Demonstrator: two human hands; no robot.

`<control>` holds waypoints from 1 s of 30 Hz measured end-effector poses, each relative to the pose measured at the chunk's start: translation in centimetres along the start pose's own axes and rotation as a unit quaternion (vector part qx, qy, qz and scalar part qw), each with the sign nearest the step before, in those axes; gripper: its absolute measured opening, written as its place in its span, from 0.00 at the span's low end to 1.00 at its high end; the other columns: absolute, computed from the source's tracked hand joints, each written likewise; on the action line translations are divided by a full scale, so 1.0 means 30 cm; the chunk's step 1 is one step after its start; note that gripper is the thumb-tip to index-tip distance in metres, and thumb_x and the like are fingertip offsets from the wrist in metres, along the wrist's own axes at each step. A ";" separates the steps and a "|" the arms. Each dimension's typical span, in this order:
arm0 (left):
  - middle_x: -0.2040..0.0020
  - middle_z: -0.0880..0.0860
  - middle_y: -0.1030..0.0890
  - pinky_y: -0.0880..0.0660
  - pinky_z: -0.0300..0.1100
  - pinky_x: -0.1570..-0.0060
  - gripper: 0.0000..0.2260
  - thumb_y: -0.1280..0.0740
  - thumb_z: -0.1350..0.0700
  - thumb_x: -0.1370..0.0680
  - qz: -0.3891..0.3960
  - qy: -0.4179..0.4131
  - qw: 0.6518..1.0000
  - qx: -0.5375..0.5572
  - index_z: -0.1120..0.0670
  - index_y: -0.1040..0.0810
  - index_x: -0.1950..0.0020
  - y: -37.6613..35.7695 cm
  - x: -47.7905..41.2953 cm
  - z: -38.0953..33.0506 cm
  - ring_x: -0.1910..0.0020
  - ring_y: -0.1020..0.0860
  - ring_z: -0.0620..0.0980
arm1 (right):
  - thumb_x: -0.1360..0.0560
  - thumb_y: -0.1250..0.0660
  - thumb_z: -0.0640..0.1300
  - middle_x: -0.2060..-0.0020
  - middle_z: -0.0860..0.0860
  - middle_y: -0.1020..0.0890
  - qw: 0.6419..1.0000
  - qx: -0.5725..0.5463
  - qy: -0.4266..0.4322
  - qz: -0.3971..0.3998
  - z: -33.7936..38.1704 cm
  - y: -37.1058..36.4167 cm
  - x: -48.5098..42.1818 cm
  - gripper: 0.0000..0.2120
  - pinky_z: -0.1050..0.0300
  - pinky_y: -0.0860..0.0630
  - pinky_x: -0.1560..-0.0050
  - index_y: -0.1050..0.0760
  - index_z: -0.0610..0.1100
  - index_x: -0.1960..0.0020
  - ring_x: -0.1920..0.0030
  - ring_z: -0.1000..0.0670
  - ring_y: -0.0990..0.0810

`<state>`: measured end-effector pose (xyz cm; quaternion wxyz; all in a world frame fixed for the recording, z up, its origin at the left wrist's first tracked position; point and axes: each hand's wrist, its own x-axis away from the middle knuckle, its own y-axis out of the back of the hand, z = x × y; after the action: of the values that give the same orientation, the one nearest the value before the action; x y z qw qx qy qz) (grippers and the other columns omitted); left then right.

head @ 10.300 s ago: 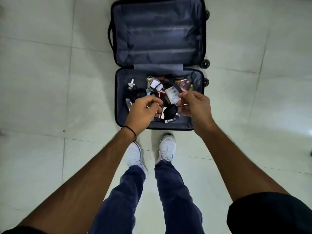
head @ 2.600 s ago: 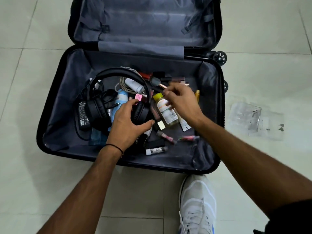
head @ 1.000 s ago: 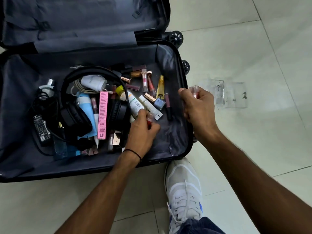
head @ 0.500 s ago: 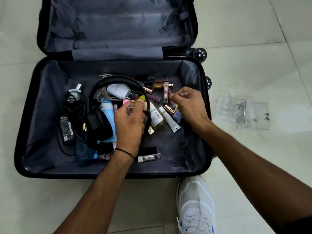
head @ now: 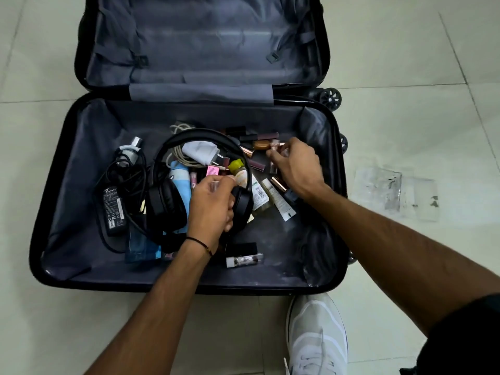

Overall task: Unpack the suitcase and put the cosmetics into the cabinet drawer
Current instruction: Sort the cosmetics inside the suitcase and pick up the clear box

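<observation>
The black suitcase (head: 54, 169) lies open on the tiled floor, with grey lining. Its near half holds several cosmetics: lip glosses (head: 266, 136), a yellow-capped bottle (head: 239, 171), white tubes (head: 278, 201), a pink box (head: 212, 170) and a small vial (head: 244, 260). My left hand (head: 212, 209) hovers over the black headphones (head: 167, 204) and pinches a small clear tube between its fingertips. My right hand (head: 296, 166) reaches among the lip glosses at the back right and pinches a pink lip gloss tube (head: 274, 146). The cabinet drawer is out of view.
A laptop charger with cable (head: 112, 205), a white plug adapter (head: 201, 152), a blue spray bottle (head: 180, 185) and a blue box (head: 142, 247) lie in the suitcase. A clear plastic pouch (head: 392, 192) lies on the floor to the right. My white shoe (head: 315, 339) stands by the suitcase's front edge.
My right hand has moved a little toward the back of the suitcase onto the lip glosses. My left hand stays over the headphones with its small tube.
</observation>
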<state>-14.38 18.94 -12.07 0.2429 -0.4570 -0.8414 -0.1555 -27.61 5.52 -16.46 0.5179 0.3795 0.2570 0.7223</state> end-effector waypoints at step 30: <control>0.73 0.52 0.29 0.40 0.36 0.80 0.05 0.34 0.58 0.22 -0.046 -0.090 0.993 0.054 0.60 0.23 0.53 0.066 -0.008 -0.047 0.82 0.37 0.46 | 0.28 0.24 0.56 0.70 0.56 0.26 0.969 -0.220 -0.022 0.107 0.135 0.006 0.179 0.17 0.58 0.33 0.69 0.28 0.46 0.57 0.71 0.56 0.28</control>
<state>-12.22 19.14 -10.94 0.1826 -0.4160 -0.8873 -0.0789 -25.35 10.45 -12.47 0.5141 0.2972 0.0384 0.8037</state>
